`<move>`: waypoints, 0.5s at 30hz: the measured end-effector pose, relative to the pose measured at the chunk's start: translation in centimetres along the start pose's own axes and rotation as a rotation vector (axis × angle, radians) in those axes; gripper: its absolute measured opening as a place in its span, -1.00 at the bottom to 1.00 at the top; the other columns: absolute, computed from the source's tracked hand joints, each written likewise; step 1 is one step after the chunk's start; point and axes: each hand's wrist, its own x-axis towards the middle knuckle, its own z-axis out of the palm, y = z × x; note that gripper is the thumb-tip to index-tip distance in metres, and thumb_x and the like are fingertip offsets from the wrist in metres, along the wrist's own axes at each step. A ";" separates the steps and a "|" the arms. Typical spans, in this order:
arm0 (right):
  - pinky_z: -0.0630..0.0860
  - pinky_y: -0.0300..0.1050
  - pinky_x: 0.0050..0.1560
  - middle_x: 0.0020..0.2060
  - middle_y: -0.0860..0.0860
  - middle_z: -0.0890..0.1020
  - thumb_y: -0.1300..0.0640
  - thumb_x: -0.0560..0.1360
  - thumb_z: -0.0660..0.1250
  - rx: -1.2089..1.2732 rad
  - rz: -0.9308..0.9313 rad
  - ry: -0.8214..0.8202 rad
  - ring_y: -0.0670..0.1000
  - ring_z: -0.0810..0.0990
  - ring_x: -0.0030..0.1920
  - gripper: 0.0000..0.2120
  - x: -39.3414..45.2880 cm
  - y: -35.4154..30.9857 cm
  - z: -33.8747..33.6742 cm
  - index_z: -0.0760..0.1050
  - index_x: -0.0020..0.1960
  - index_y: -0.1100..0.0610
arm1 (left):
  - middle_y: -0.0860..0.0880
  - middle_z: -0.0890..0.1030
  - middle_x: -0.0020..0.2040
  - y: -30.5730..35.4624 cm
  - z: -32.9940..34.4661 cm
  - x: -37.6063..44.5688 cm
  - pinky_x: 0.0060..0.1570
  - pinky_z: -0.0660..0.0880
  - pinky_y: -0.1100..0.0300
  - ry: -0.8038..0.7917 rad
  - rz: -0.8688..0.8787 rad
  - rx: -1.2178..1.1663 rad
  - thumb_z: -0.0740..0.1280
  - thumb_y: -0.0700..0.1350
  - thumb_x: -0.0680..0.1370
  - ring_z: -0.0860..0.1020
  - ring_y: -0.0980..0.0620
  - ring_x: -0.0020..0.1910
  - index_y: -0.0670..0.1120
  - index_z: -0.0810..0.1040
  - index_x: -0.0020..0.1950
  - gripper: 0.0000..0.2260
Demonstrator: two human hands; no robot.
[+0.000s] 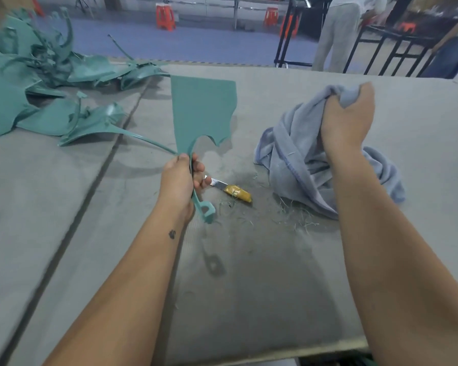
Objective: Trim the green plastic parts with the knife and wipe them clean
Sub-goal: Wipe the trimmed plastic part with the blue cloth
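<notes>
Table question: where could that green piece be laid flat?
Bare table lies between the forearms, nearer than the knife, and far right beyond the cloth. The far left is crowded with green parts.
</notes>
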 end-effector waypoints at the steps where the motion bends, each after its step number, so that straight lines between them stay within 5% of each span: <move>1: 0.30 -0.43 -0.34 -0.37 -0.16 0.32 0.06 0.48 0.25 -0.015 -0.036 0.025 -0.30 0.35 -0.42 -0.81 -0.7 -0.8 0.2 0.22 -0.12 0.06 | 0.06 0.47 -0.50 0.0 0.0 -0.1 -0.39 0.44 0.25 0.007 0.005 -0.014 0.04 -0.13 0.70 0.25 0.17 -0.64 -0.10 0.43 -0.15 -0.71; 3: 0.32 -0.42 -0.27 -0.32 -0.18 0.40 0.01 0.46 0.30 -0.077 -0.113 -0.161 -0.29 0.41 -0.32 -0.78 -2.2 -1.9 1.0 0.30 -0.04 0.06 | 0.04 0.45 -0.47 0.0 -0.1 -0.3 -0.45 0.45 0.29 0.018 0.016 -0.058 0.04 -0.13 0.70 0.24 0.16 -0.64 -0.10 0.42 -0.16 -0.71; 5: 0.38 -0.34 -0.04 -0.08 -0.11 0.51 -0.02 0.40 0.40 -0.184 -0.186 -0.617 -0.21 0.44 -0.12 -0.65 -4.3 -2.3 1.8 0.43 0.11 0.07 | 0.01 0.43 -0.44 0.1 0.0 -0.5 -0.45 0.44 0.29 0.032 0.032 -0.113 0.03 -0.15 0.70 0.22 0.16 -0.64 -0.11 0.41 -0.16 -0.71; 7: 0.34 -0.20 0.24 0.27 -0.05 0.40 -0.05 0.40 0.45 -0.184 -0.115 -0.988 -0.09 0.40 0.22 -0.45 -6.3 -1.8 2.1 0.38 0.34 -0.03 | 0.00 0.40 -0.42 0.2 -0.1 -0.7 -0.46 0.44 0.28 0.061 0.047 -0.174 0.02 -0.15 0.70 0.21 0.15 -0.64 -0.12 0.39 -0.16 -0.72; 8: 0.32 -0.15 0.31 0.33 -0.08 0.36 -0.07 0.44 0.42 -0.162 -0.061 -1.035 -0.07 0.36 0.29 -0.45 -7.0 -1.3 2.1 0.35 0.38 -0.07 | -0.01 0.39 -0.41 0.3 -0.2 -0.7 -0.48 0.44 0.29 0.074 0.051 -0.206 0.02 -0.16 0.70 0.21 0.15 -0.64 -0.12 0.38 -0.17 -0.72; 12: 0.34 -0.09 0.33 0.26 -0.06 0.50 0.13 0.54 0.24 -0.199 0.037 -0.658 -0.02 0.45 0.28 -0.69 -6.9 0.5 2.2 0.50 0.27 0.01 | 0.00 0.36 -0.40 1.0 -0.9 -0.4 -0.52 0.40 0.31 0.107 0.062 -0.373 0.02 -0.18 0.70 0.20 0.15 -0.63 -0.10 0.38 -0.18 -0.72; 15: 0.34 0.01 0.28 0.31 0.05 0.49 0.29 0.44 0.17 -0.502 0.065 -0.398 0.10 0.42 0.33 -0.54 -5.0 2.1 0.9 0.46 0.32 0.07 | 0.02 0.37 -0.46 1.2 -1.2 -0.1 -0.48 0.42 0.31 0.103 0.065 -0.420 0.04 -0.17 0.70 0.19 0.15 -0.61 -0.09 0.39 -0.18 -0.72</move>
